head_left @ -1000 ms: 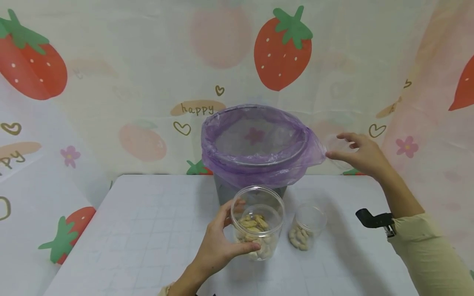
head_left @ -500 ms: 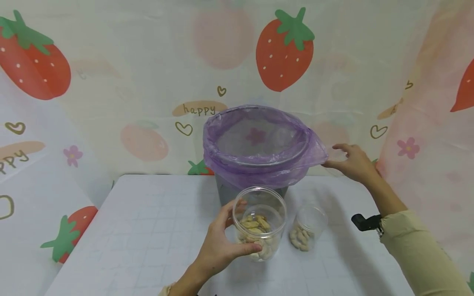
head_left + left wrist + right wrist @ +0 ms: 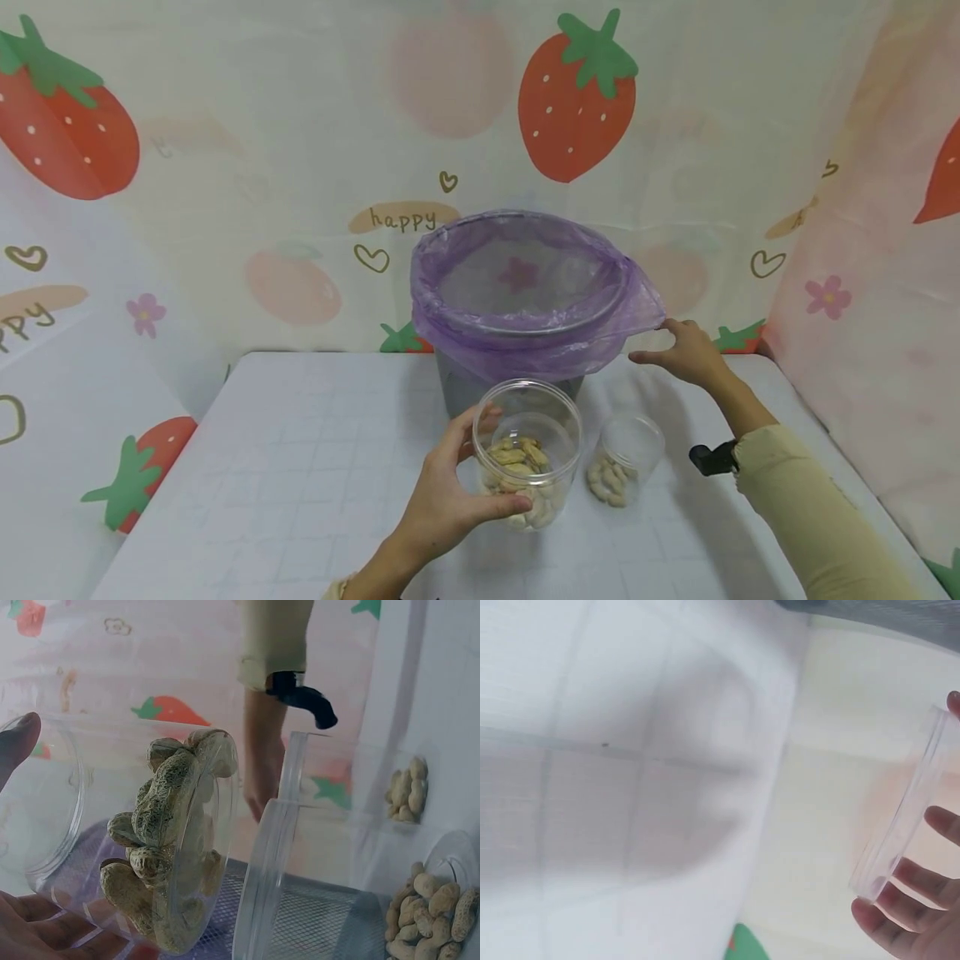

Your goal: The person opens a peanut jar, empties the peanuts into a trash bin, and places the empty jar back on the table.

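Note:
My left hand (image 3: 442, 492) grips a clear plastic jar (image 3: 525, 433) from its left side, thumb in front. Several peanuts (image 3: 161, 802) lie at the bottom of this jar. The left wrist view shows it raised over a standing clear jar (image 3: 262, 877) of peanuts, which it overlaps in the head view. Another clear jar (image 3: 630, 442) with peanuts stands on the table to the right. My right hand (image 3: 686, 354) is beyond that jar, close to the bag's hanging corner. In the right wrist view its thumb and fingers hold a clear round lid (image 3: 904, 814) by the edge.
A grey mesh bin (image 3: 457, 387) lined with a purple plastic bag (image 3: 517, 346) stands behind the jars. The bag's corner sticks out to the right. The white table (image 3: 300, 467) ends at a strawberry-printed curtain (image 3: 300, 125).
My right hand has moved down and to the left, from beside the bag's corner to just below it. My left hand and the gripped jar have stayed nearly still.

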